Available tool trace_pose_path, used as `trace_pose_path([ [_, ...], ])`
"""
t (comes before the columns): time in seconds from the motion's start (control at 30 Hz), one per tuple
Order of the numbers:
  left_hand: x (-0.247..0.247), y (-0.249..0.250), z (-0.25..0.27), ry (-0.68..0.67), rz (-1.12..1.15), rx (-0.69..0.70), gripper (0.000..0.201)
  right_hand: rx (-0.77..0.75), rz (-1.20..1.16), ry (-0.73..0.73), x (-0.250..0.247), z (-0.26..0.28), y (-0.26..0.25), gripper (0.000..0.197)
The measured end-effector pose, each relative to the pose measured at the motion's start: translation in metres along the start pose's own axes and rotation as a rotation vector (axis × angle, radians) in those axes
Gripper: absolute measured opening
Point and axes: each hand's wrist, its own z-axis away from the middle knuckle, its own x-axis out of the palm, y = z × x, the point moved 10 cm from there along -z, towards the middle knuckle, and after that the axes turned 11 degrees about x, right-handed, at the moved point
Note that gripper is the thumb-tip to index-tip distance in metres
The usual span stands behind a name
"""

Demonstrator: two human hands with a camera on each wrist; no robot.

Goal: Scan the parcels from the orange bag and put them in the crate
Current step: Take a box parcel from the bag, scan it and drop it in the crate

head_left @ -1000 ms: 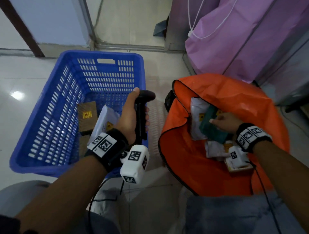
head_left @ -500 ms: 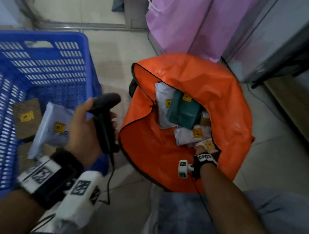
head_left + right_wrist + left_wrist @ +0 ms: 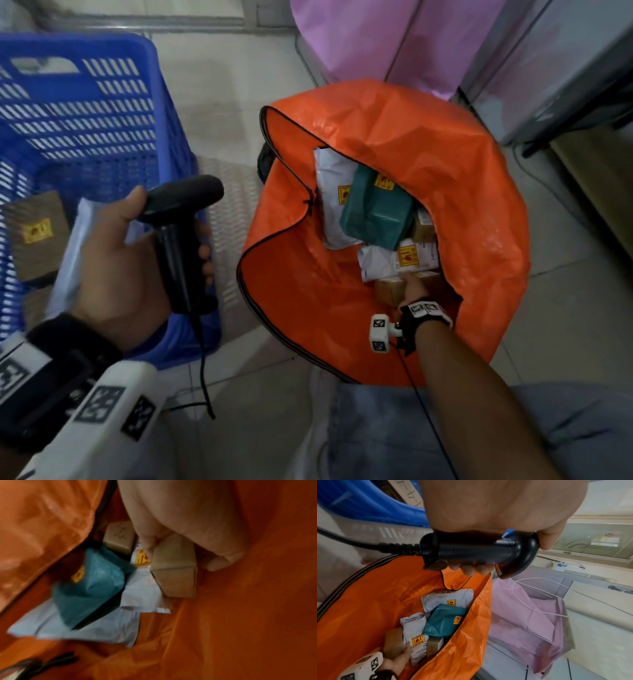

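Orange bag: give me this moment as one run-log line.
left hand: holds scanner | right hand: in orange bag, grips small brown box | blue crate: parcels inside | step: picking, not scanned

The right hand has left the teal parcel and now grips a brown box.

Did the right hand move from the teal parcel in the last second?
Yes. The right hand has left the teal parcel and dropped toward the near side of the orange bag, where it now grips a small cardboard box.
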Motion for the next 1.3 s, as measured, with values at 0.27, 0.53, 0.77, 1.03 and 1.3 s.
trace_pose_path([
  [0.27,0.011,0.025,0.009,0.021,-0.012,0.079,0.070,-0.051,0.020,-0.368,0.137,0.126,-0.007,0.023],
  [0.53,0.005,0.078,0.034,0.010,0.093,0.201,0.070,-0.381,0.157,-0.818,0.199,0.321,-0.021,0.044],
  [0.77,-0.014,0.124,0.060,-0.052,0.130,0.323,0.072,-0.623,0.294,-0.920,0.164,0.438,-0.036,0.058],
  [1.03,-0.016,0.119,0.088,-0.220,-0.030,0.210,0.075,-0.635,0.279,-0.953,0.181,0.453,-0.043,0.079],
  [1.3,-0.036,0.098,0.099,-0.196,-0.124,0.028,0.072,-0.600,0.376,-1.033,0.237,0.451,-0.050,0.070],
])
